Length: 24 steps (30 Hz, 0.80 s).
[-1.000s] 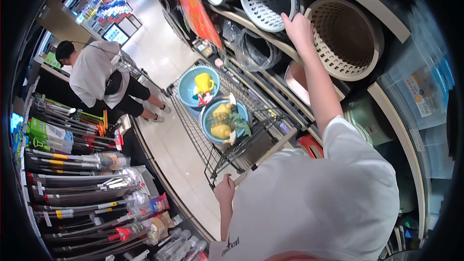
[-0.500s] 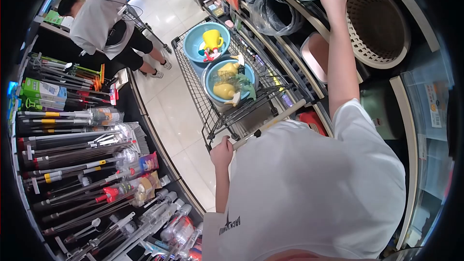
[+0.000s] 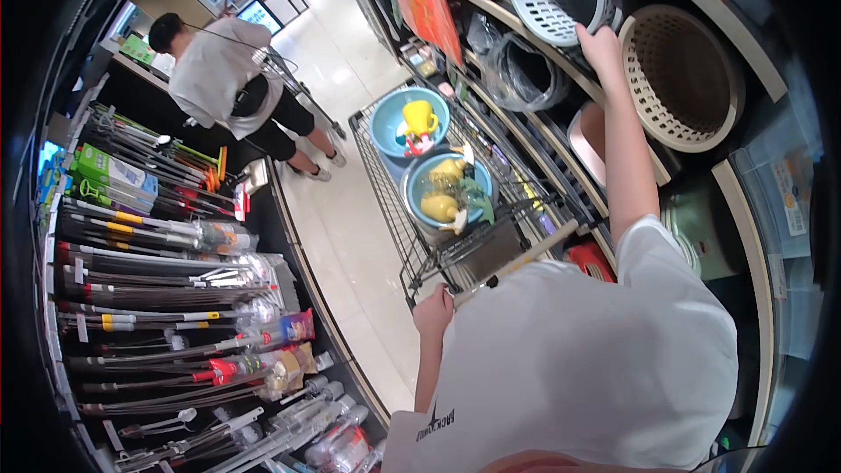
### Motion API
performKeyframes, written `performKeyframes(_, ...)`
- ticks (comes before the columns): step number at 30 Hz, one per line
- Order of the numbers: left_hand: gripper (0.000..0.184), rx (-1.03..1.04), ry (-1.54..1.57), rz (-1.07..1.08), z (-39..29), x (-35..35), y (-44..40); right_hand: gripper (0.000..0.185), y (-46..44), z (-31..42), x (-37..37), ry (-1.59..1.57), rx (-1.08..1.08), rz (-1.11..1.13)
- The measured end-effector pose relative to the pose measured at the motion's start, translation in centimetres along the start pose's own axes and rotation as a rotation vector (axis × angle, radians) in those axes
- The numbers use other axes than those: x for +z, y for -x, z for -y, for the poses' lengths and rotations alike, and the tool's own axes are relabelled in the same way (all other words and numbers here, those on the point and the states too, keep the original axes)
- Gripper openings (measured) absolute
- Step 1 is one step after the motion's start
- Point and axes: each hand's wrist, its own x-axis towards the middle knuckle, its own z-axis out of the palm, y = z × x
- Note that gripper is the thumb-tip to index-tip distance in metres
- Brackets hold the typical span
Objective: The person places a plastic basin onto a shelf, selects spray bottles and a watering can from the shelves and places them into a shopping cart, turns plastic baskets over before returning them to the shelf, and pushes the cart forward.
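In the head view, your right hand (image 3: 603,52) reaches up to the shelf, fingers bent and gripping the near rim of a pale perforated basket (image 3: 540,19). That basket is at the upper right, its opening facing you. A larger beige perforated basket (image 3: 653,114) is just beside it, to the right of your forearm. To the left of your wrist there is a bin wrapped in clear plastic (image 3: 524,79), with a pinkish container (image 3: 589,136) lower down, partly behind your arm.

Your left hand (image 3: 434,311) is closed around the near end of the handle (image 3: 528,254) of a wire cart (image 3: 391,201). In the cart, a far blue basin (image 3: 380,127) holds a bright yellow item (image 3: 418,116), and a near blue basin (image 3: 416,188) holds yellow spray bottles (image 3: 438,207).

Long-handled cleaning tools (image 3: 158,278) fill the rack on your left. Beyond them, another person (image 3: 215,79) in a light shirt stands beside a second cart (image 3: 307,96).
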Motion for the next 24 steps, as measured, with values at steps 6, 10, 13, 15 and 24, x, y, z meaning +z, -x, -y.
performKeyframes(6, 0.023, 0.000, 0.000, -0.021, 0.2, 0.7, -0.1, 0.065, 0.2, -1.3, 1.7, -0.229, 0.130, 0.014)
performKeyframes(10, 0.022, -0.009, -0.006, -0.018, -0.2, 1.2, -0.2, 0.052, -1.4, -5.1, 5.6, -0.333, 0.170, -0.108)
performKeyframes(13, 0.022, -0.008, 0.005, -0.019, -0.2, 1.4, -0.4, 0.049, -1.6, -5.3, 6.8, -0.426, 0.186, -0.181)
performKeyframes(15, 0.022, -0.026, 0.000, -0.002, -0.3, 1.2, -0.3, 0.048, -1.0, -4.3, 5.8, -0.473, 0.246, -0.121)
performKeyframes(24, 0.023, -0.096, 0.000, 0.069, -1.4, 0.1, -0.5, 0.041, 4.3, -0.7, 3.2, -0.644, 0.108, -0.198)
